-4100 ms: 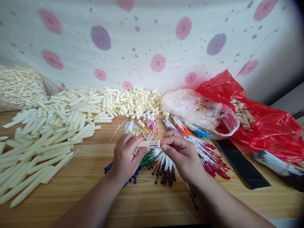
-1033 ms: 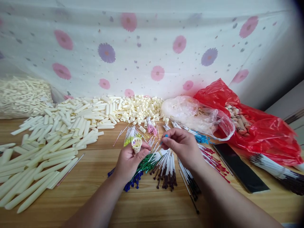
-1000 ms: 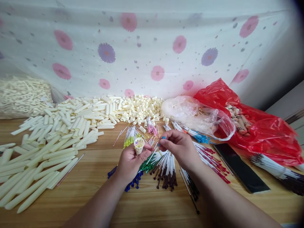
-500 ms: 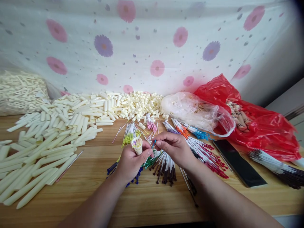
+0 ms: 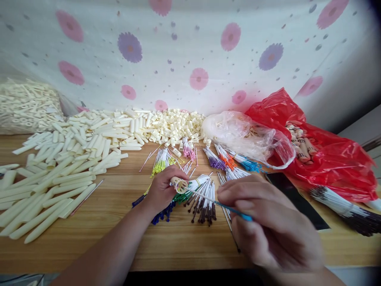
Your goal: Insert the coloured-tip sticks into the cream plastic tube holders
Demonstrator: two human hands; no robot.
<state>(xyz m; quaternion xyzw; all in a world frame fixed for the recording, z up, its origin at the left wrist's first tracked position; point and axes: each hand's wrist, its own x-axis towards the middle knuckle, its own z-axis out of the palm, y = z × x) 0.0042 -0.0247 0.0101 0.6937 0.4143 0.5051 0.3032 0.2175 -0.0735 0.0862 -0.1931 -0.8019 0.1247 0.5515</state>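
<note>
My left hand (image 5: 163, 190) is closed round a cream slotted plastic tube (image 5: 179, 185), its open end turned toward my right side. My right hand (image 5: 268, 218) pinches a thin white pen refill with a light blue end (image 5: 233, 209). The refill's far tip reaches to the mouth of the slotted tube; whether it is inside I cannot tell. Below and between the hands lie bundles of similar sticks with green ends (image 5: 181, 197), dark brown ends (image 5: 205, 214) and dark blue ends (image 5: 162, 213). Yellow-green ended sticks (image 5: 161, 162) lie just beyond my left hand.
Cream pen barrels (image 5: 68, 171) cover the table's left side, and slotted tubes (image 5: 178, 125) are heaped at the back. A clear bag (image 5: 235, 129), a red bag (image 5: 333, 159) and a flat black object (image 5: 315, 216) are on the right. Purple (image 5: 216, 161) and orange bundles (image 5: 228, 159) lie before the clear bag.
My right hand has drawn back toward me and to the right, with the blue-ended refill now stretched out long. The slotted tube in my left hand has tipped from upright to sideways.
</note>
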